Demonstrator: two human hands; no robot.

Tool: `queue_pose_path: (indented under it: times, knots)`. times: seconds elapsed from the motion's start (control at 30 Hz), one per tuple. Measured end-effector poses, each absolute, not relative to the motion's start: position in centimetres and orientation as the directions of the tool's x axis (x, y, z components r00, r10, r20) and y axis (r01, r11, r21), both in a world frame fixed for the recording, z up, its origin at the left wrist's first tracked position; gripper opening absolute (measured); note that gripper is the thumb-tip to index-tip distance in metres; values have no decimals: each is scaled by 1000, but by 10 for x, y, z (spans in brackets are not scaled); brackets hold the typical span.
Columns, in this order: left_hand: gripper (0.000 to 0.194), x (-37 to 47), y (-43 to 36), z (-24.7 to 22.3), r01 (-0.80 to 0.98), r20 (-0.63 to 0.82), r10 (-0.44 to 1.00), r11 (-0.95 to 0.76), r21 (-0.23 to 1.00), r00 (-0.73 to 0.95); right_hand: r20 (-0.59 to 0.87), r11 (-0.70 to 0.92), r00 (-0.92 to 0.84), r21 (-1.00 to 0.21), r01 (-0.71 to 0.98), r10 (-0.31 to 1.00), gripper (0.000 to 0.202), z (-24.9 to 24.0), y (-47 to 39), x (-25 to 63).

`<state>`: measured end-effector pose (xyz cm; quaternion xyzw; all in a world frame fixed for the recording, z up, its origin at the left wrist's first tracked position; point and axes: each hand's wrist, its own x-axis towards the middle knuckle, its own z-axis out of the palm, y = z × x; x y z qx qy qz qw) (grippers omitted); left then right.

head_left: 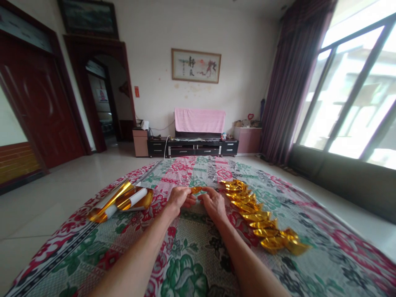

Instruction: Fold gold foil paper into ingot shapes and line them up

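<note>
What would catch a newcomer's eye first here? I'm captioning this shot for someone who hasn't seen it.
The shiny row of folded gold pieces on the floral cloth, right of the hands. Next, the left hand and right hand pinching a small gold piece between them, with curled gold sheets lying to the left.

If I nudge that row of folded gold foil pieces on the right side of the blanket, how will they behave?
The folded gold pieces look like thin foil paper, so probably very light and easily scattered. They seem hollow and creased, so likely crush under a firm pinch. The shiny surface may slip, though the floral blanket beneath should damp sliding.
</note>
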<state>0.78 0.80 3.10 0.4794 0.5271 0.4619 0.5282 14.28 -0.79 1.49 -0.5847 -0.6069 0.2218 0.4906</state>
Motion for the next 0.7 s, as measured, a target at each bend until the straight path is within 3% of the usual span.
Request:
queue_pose_path:
  times: [0.2, 0.5, 0.6, 0.7]
  knots:
    - [23, 6, 9, 33, 51, -168, 986, 167, 985, 17, 455, 304, 123, -749, 589, 882, 30, 12, -7, 142]
    - [29, 7, 8, 32, 91, -148, 988, 144, 985, 34, 466, 323, 82, -719, 616, 881, 27, 11, -8, 141]
    - [38, 6, 9, 32, 131, -90, 996, 91, 987, -14, 452, 288, 107, -715, 637, 886, 27, 13, -8, 141]
    - [40, 2, 12, 28, 207, 56, 993, -34, 978, -101, 419, 222, 160, -723, 654, 894, 27, 13, -7, 141]
